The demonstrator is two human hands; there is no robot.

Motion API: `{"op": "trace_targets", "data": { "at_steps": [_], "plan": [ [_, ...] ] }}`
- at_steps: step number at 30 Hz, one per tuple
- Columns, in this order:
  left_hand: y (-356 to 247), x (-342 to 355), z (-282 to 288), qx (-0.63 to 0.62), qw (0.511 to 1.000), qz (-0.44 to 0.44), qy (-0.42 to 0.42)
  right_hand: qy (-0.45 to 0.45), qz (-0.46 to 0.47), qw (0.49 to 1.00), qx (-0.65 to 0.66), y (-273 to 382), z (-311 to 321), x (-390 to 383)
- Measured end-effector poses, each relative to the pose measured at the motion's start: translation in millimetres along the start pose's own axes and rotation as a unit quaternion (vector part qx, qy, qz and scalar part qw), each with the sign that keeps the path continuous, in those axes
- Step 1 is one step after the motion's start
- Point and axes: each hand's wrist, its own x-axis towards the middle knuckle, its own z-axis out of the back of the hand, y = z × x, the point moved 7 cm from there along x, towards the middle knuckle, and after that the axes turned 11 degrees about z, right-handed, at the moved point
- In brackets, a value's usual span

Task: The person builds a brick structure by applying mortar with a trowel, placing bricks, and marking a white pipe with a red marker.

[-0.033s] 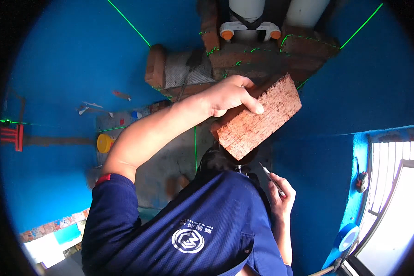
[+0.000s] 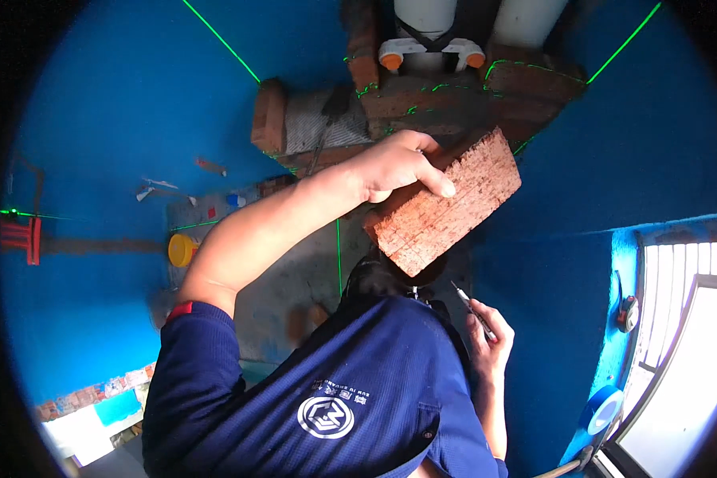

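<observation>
My left hand [image 2: 402,169] grips a rough reddish brick [image 2: 454,205] along its upper-left side, the thumb lying on its broad face. The brick is tilted and held up in front of me. Lower down, at my right side, my right hand [image 2: 490,338] has its fingers closed round a slim pen [image 2: 476,316], its thin point aimed up and left, apart from the brick. Beyond the left hand, brickwork [image 2: 454,103] surrounds white pipes [image 2: 425,17]. A dark trowel [image 2: 337,105] lies by a ribbed grey patch there.
Green laser lines [image 2: 221,40] cross the blue walls. A yellow container [image 2: 181,249] stands at left, and a red object [image 2: 32,241] is farther left. At right, a tape measure [image 2: 628,313] and a blue roll [image 2: 605,409] sit by the barred window [image 2: 685,279].
</observation>
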Motion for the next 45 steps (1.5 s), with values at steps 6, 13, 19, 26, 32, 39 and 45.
{"op": "trace_targets", "data": {
  "at_steps": [6, 13, 19, 26, 32, 39, 45],
  "plan": [
    [-1, -4, -2, 0.015, 1.0, -0.006, 0.005, -0.027, 0.023, 0.999, 0.032, 11, 1, 11],
    [4, 4, -2, 0.034, 0.999, -0.014, 0.01, -0.046, 0.167, 0.984, 0.04, 71, -8, 31],
    [4, 2, 0, 0.004, 1.0, -0.024, 0.001, -0.035, 0.245, 0.969, -0.02, 96, -22, 47],
    [3, 1, -3, -0.013, 1.0, -0.017, 0.021, -0.042, 0.26, 0.964, -0.047, 100, -27, 47],
    [6, 3, -1, -0.003, 0.999, -0.005, 0.036, -0.058, 0.269, 0.96, -0.049, 103, -30, 46],
    [7, 4, -4, -0.013, 0.999, -0.004, 0.038, -0.052, 0.301, 0.949, -0.08, 107, -35, 44],
    [10, 8, -1, -0.004, 0.999, -0.009, 0.032, -0.046, 0.303, 0.948, -0.088, 108, -38, 48]
  ]
}}
